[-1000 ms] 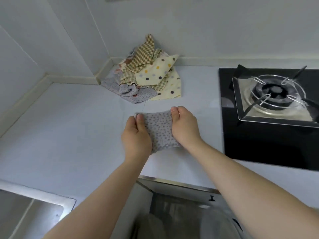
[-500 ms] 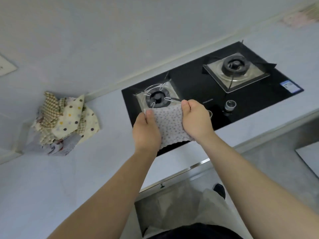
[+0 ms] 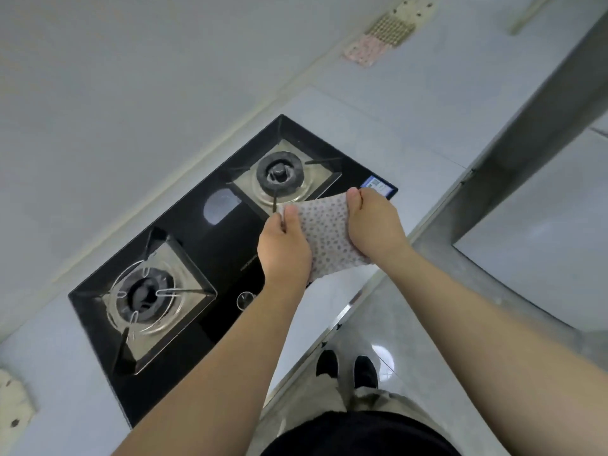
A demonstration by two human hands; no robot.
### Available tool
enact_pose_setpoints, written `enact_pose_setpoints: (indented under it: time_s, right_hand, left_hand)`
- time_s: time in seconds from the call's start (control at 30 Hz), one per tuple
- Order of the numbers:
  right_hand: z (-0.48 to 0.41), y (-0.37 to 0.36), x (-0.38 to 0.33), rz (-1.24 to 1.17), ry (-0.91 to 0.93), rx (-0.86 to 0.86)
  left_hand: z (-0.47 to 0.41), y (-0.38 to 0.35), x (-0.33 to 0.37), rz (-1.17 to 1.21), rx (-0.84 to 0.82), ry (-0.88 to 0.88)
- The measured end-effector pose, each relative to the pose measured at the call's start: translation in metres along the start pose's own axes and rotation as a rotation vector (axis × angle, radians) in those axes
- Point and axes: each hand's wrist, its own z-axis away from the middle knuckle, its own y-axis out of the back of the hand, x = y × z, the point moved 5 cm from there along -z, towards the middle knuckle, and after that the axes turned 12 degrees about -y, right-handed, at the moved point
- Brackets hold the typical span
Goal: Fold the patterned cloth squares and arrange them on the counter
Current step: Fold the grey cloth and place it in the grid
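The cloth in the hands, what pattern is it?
Pale cloth with small dark dots, head view.

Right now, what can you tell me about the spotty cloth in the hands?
The cloth is pale grey-white with lots of small dark dots. It looks like thin, soft fabric. It is a small piece stretched between two hands: the left hand pinches its left edge and the right hand grips its right edge. Its wavy bottom edge hangs free. It is held up above the right front part of the black stove.
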Motion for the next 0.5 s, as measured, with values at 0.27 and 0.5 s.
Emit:
enact_pose_setpoints:
  time_s: [0.27, 0.5]
  right_hand:
    - [-0.091, 0.046, 0.017, -0.004, -0.104, 0.098]
    - [-0.172, 0.071, 0.019, 0.029, -0.202, 0.124]
  left_hand:
    - [-0.071, -0.099, 0.015, 0.017, -0.156, -0.057]
    - [-0.135, -0.167, 0.023, 0.128, -0.306, 0.051]
